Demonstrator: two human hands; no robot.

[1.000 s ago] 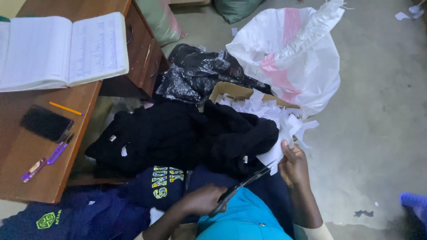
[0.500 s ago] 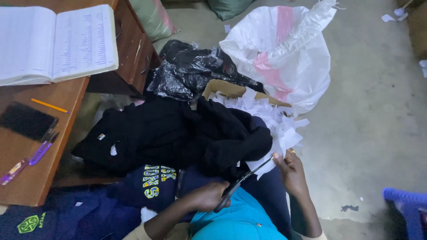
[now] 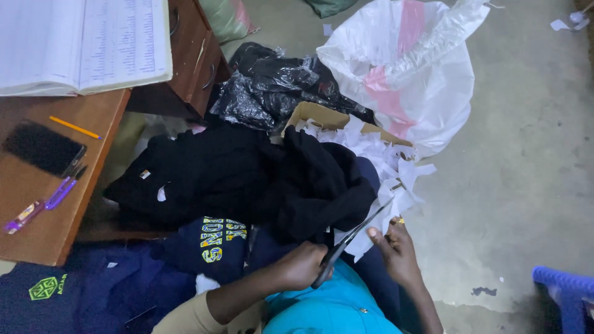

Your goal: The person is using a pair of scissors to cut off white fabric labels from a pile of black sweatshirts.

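I see the left hand (image 3: 303,265) low in the view, its grip curled tight around the handles of the dark scissors (image 3: 349,244), blades angled up to the right. The right hand (image 3: 396,250), just beside, has its grip pinching a piece of white paper (image 3: 380,216) at the blades. The paper is ragged-edged, lying over the black clothes (image 3: 247,179) in the lap.

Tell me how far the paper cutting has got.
Done: a heap of white scraps already fills the cardboard box. In hand: the left hand holds dark scissors, their blades at a white sheet that the right hand grips. Left: that sheet is only partly cut; no further uncut sheets show.
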